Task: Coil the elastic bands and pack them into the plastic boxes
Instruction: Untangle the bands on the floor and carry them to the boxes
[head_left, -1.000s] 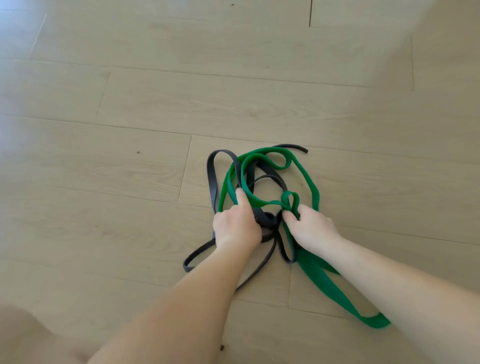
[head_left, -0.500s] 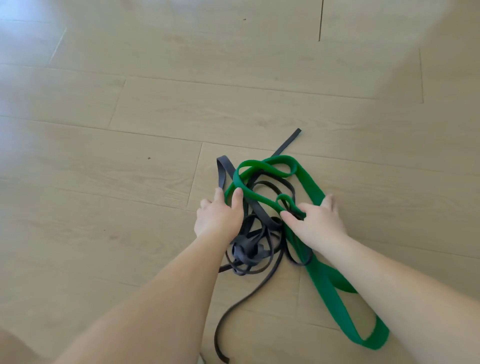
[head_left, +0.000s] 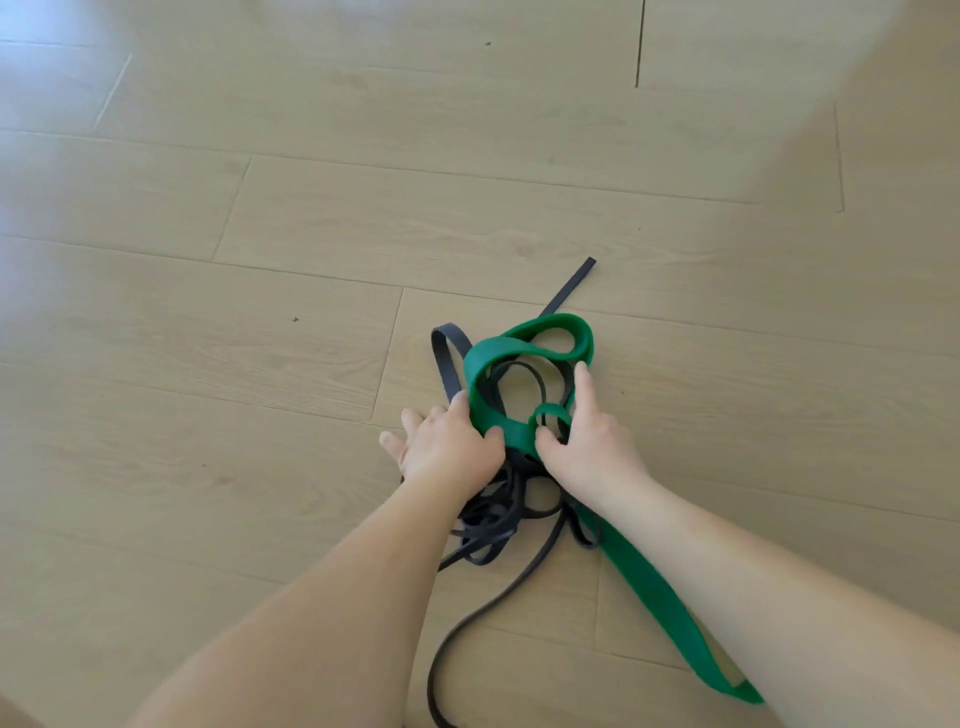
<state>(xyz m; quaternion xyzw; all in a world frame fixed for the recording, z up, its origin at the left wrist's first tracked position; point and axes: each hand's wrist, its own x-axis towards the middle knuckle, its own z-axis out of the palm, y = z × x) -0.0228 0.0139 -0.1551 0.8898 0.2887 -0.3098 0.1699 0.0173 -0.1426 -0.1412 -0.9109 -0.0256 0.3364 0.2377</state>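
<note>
Pinching: left hand (head_left: 447, 449) nips green band (head_left: 475, 379) between thumb and forefinger, other fingers splayed.
Right hand (head_left: 587, 441): forefinger straight along its loop, thumb by a small loop.
Bands: flat, rubbery, green tangled over black band (head_left: 569, 289) on floor (head_left: 260, 260).
Room: pale planks all round.

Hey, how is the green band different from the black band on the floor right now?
The green band is wide; the black band is much narrower. The green band rises in a few open loops; the black band lies in a knotted heap. The left hand and right hand touch the green band, not plainly the black band. Both are flat strips, tangled together on the floor.
</note>
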